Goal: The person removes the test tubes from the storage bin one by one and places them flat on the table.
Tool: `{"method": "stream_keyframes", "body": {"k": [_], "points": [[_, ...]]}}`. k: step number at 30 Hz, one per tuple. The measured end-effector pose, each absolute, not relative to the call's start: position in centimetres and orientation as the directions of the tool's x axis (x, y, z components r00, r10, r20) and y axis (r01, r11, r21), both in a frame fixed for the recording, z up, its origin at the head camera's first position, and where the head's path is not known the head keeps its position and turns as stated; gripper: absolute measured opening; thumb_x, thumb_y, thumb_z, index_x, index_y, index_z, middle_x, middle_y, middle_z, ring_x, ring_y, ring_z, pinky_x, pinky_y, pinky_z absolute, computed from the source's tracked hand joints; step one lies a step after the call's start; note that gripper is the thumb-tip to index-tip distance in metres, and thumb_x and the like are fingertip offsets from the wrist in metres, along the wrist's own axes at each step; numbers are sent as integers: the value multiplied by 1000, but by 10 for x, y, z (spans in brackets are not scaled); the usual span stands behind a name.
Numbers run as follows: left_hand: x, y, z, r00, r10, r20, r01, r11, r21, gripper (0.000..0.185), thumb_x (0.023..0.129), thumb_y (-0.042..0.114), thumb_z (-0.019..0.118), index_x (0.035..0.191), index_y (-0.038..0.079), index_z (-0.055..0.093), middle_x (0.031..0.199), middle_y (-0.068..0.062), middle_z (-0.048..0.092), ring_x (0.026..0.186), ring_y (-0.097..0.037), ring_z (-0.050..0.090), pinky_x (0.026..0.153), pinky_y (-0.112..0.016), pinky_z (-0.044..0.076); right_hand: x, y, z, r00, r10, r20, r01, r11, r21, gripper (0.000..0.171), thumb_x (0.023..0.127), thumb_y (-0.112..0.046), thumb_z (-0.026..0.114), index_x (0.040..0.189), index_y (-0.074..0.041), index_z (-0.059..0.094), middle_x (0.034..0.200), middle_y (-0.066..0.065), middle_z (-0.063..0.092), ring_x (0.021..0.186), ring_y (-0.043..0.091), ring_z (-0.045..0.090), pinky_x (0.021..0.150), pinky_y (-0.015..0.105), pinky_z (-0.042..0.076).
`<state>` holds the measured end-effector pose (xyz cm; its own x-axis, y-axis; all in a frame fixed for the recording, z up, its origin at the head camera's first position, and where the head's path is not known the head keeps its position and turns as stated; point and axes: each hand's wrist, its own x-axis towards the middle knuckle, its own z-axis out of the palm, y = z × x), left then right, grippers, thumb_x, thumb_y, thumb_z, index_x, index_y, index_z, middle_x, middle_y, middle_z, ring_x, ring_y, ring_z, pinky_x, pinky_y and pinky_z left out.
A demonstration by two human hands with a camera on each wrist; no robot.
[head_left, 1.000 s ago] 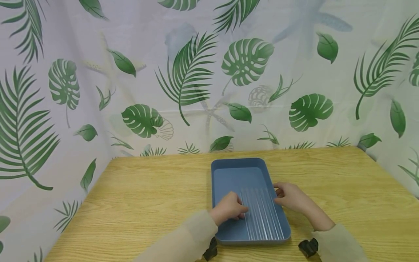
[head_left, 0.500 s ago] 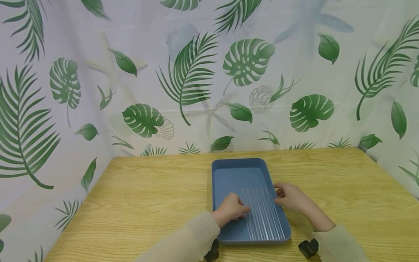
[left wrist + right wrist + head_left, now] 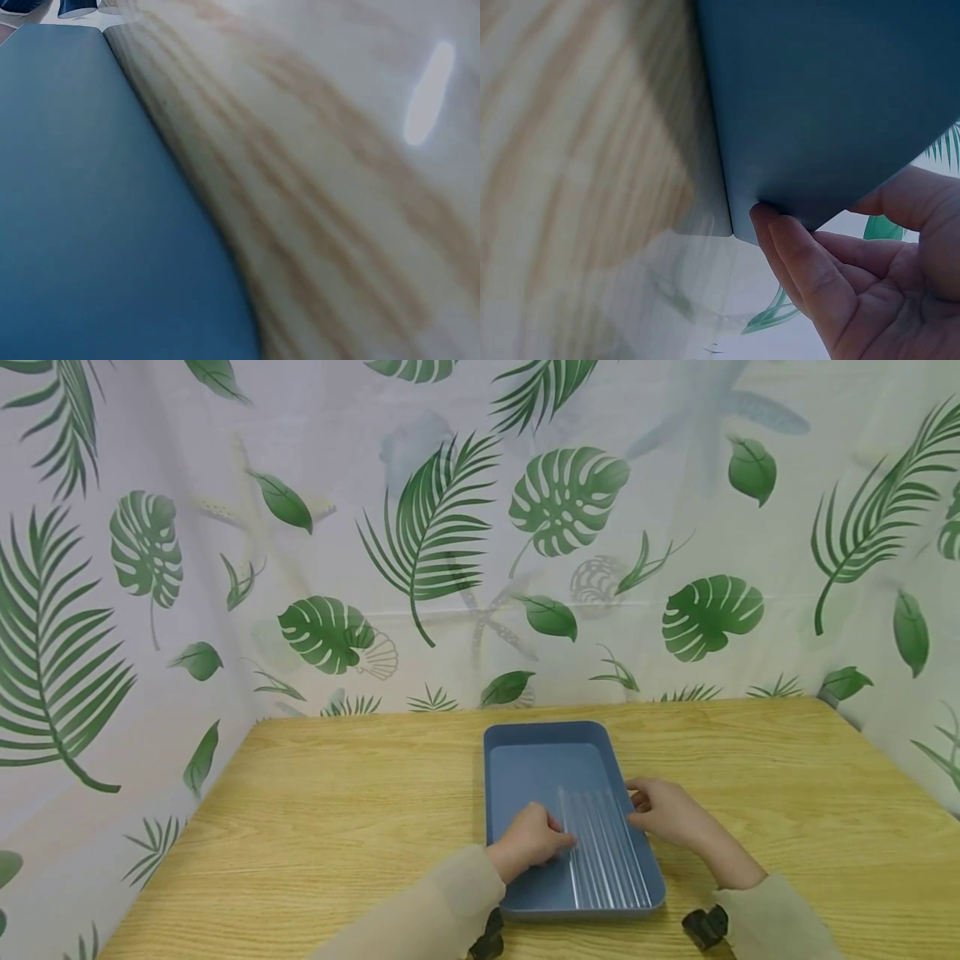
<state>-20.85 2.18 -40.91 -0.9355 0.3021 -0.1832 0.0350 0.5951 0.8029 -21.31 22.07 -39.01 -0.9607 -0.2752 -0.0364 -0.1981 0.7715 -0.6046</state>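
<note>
Near the table's front edge, a row of clear straws (image 3: 600, 852) lies side by side in the near right half of a blue tray (image 3: 536, 760), parallel to its long sides. They look light, thin and smooth, likely to roll or slip under a fingertip and to bend or crease if squeezed; a gentle pinch at mid-length, or gathering them from both sides, seems the safest hold. The left hand (image 3: 531, 843) rests inside the tray with fingers curled, tips touching the leftmost straws. The right hand (image 3: 663, 814) sits at the tray's right rim, fingers bent against its outer wall; the right wrist view shows fingertips (image 3: 780, 232) pressed to the tray's edge. No brand, label or writing can be read anywhere. Around the wooden table (image 3: 337, 810) hangs a white curtain (image 3: 300, 485) printed with green leaves.
</note>
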Motion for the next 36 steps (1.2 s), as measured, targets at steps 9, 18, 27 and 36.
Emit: {"method": "stream_keyframes", "body": {"k": [9, 18, 27, 36], "points": [[-211, 18, -410, -926, 298, -230, -26, 558, 829, 38, 78, 11, 67, 55, 13, 38, 57, 0, 51, 48, -8, 46, 41, -23, 38, -213, 221, -389, -958, -285, -37, -205, 766, -609, 46, 78, 0, 59, 116, 20, 42, 93, 23, 57, 86, 34, 55, 65, 39, 48], [-209, 13, -409, -916, 301, -264, -115, 434, 894, 13, 79, 5, 65, 82, 1, 53, 75, -5, 56, 66, -14, 59, 55, -29, 50, -213, 222, -390, -957, -288, -26, -213, 764, -609, 46, 77, 0, 59, 115, 20, 43, 92, 22, 58, 85, 34, 55, 65, 39, 48], [-212, 9, -406, -918, 312, -245, -135, 336, 932, 14, 80, 3, 63, 91, -3, 56, 78, -6, 56, 68, -15, 58, 59, -29, 51, -212, 221, -390, -959, -282, -31, -205, 765, -610, 46, 78, 0, 59, 115, 20, 42, 93, 23, 57, 86, 34, 55, 65, 39, 48], [-213, 0, -400, -916, 349, -200, -105, 273, 956, 18, 81, 5, 62, 95, -4, 55, 80, -6, 56, 70, -14, 57, 62, -31, 51, -212, 221, -390, -958, -284, -44, -198, 765, -613, 46, 79, -1, 59, 116, 20, 41, 94, 24, 57, 86, 35, 55, 65, 39, 48]]}}
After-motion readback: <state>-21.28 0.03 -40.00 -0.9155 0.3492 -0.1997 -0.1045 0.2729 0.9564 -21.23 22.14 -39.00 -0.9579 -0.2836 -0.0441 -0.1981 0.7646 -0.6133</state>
